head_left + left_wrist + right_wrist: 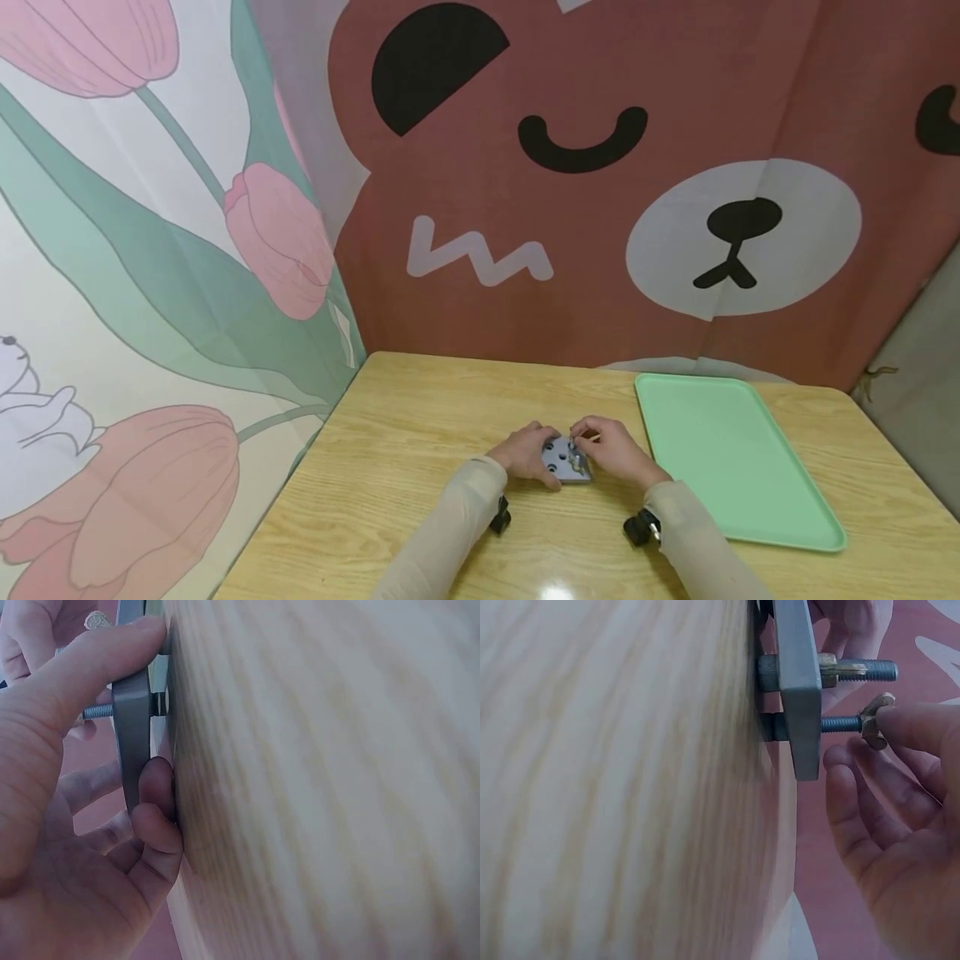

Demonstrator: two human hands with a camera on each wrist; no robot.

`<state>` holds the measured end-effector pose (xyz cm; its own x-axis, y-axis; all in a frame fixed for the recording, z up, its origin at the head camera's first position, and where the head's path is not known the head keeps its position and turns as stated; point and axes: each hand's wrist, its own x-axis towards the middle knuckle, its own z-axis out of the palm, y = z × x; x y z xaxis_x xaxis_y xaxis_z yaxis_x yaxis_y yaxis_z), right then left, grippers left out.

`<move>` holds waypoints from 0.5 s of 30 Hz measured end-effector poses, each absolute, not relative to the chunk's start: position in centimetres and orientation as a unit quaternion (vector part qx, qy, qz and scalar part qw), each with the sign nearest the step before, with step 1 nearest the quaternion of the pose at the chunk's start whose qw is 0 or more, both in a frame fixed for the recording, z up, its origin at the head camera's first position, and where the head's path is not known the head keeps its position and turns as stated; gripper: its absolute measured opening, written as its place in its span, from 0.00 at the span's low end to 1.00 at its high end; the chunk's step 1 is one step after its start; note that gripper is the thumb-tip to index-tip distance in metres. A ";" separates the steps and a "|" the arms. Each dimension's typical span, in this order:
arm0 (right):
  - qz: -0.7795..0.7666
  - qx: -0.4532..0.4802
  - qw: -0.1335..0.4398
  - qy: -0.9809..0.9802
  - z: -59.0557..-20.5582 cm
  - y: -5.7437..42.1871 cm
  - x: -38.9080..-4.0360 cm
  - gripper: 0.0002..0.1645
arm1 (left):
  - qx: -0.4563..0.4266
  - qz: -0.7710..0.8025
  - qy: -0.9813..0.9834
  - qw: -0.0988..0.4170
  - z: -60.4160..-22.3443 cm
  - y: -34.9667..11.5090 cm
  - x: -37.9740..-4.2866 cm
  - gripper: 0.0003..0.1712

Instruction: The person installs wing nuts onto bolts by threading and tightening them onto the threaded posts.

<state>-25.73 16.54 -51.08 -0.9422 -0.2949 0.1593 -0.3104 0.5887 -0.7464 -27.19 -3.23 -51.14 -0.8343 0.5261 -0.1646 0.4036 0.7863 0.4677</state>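
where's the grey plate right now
In the head view, the grey plate is low, right of centre, between the left hand, which grips its edge, and the right hand; the green tray lies further right.

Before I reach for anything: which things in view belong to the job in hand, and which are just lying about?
Job in hand:
gray plate, held by the left hand
bolt through the plate, its wing nut pinched by the right hand
second bolt, with another wing nut

Seemingly just lying about:
green tray, right side of table
printed backdrop
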 end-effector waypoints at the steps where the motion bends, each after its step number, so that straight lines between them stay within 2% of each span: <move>1: 0.418 0.166 0.008 -0.893 -51.1 16.5 -25.7 0.06 | 0.249 0.211 0.934 0.145 -51.1 -3.2 -27.2 0.47; 6: 0.408 0.158 0.005 -0.900 -51.1 16.5 -25.7 0.01 | 0.249 0.209 0.934 0.146 -51.0 -3.1 -27.1 0.47; 15: 0.412 0.171 0.006 -0.895 -50.8 16.4 -25.7 0.04 | 0.253 0.212 0.932 0.146 -51.0 -3.3 -27.2 0.47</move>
<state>-25.66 16.39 -50.85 -0.9414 -0.3014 0.1514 -0.3109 0.6016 -0.7358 -27.23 -3.29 -50.97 -0.8289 0.5345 -0.1651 0.4103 0.7814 0.4702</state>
